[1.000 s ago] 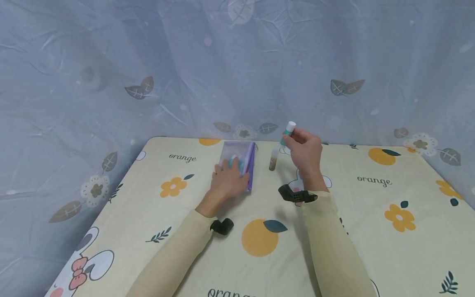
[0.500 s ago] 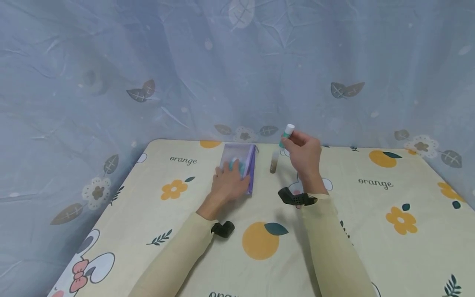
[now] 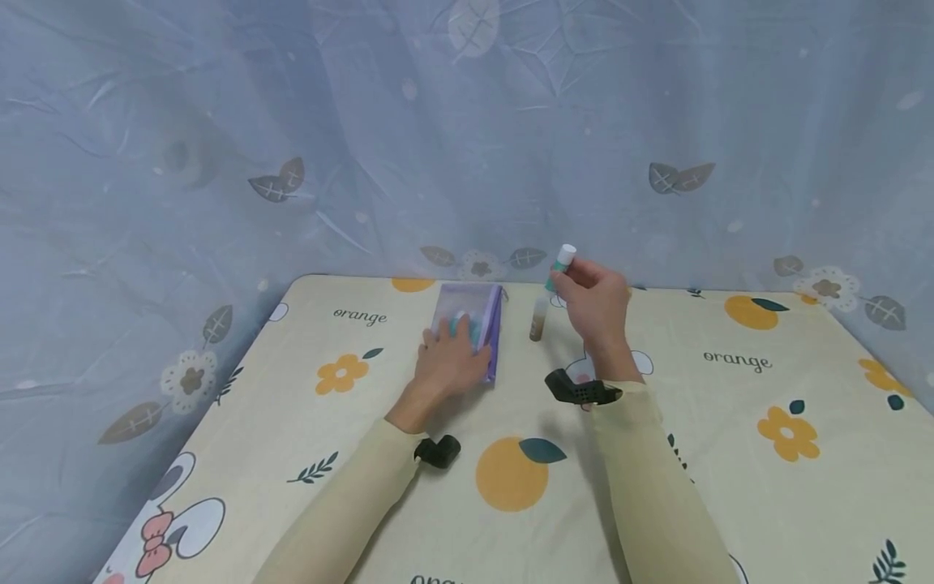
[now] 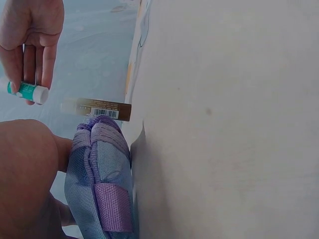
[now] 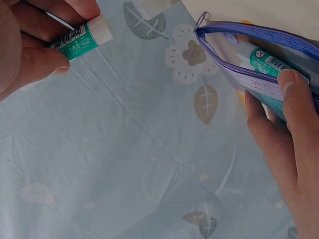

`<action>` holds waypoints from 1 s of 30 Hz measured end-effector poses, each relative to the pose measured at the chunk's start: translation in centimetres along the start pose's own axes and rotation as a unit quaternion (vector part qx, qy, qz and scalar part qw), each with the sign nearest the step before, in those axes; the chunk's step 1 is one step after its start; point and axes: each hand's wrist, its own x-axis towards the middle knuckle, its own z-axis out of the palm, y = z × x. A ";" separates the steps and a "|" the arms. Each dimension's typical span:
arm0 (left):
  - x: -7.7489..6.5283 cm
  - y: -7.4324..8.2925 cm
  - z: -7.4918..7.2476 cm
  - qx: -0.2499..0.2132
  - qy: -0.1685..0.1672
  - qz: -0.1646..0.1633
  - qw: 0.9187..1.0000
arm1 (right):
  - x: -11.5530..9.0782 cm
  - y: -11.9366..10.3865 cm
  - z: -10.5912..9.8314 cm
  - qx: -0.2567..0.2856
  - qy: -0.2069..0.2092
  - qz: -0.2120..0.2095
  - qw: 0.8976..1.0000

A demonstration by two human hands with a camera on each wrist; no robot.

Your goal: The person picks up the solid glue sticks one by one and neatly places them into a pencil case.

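Observation:
My left hand (image 3: 452, 361) lies over a purple-edged mesh zip pouch (image 3: 456, 296), fingers spread on its upper side. In the right wrist view its thumb holds the rim of the unzipped mouth. Through that mouth shows a green-and-white glue stick (image 5: 268, 62); the rest of the inside is hidden. My right hand (image 3: 598, 308) pinches another green glue stick (image 5: 79, 44) with a white cap, raised above the table right of the pouch. Between the hands a brown-labelled tube (image 4: 105, 108) with a pale, see-through top stands upright on the table.
The table has a cream cloth (image 3: 620, 503) printed with oranges, flowers and leaves. A blue-grey patterned curtain (image 3: 409, 146) hangs along the table's back and left edges. Black wrist cameras sit at both cuffs.
The head view has tilted slightly, so everything sits a little lower. The right hand with the glue stick has shifted slightly left. The left hand stays on the pouch.

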 end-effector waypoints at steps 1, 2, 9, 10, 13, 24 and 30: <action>0.0 0.0 0.0 0.000 0.001 0.000 1.000 | 0.0 0.0 0.1 0.001 -0.002 0.001 1.000; 0.0 0.0 0.0 0.000 0.001 0.000 1.000 | 0.0 0.0 0.1 0.002 -0.004 0.003 1.000; 0.1 -0.1 0.1 -0.001 -0.003 -0.005 1.000 | -0.3 -0.3 0.6 -0.010 -0.012 0.006 1.000; 0.1 -0.1 0.1 -0.001 -0.003 -0.005 1.000 | -0.3 -0.2 0.7 -0.011 -0.012 0.005 1.000; 0.1 -0.1 0.1 -0.001 0.000 -0.004 1.000 | -0.3 -0.2 1.0 -0.018 -0.015 -0.001 1.000; 0.0 -0.1 0.1 0.008 0.001 -0.006 1.000 | -0.7 -0.1 1.5 -0.014 -0.032 -0.020 0.999; 0.1 0.0 0.0 0.003 0.000 -0.006 1.000 | -0.9 -0.3 1.6 -0.016 -0.039 -0.020 0.999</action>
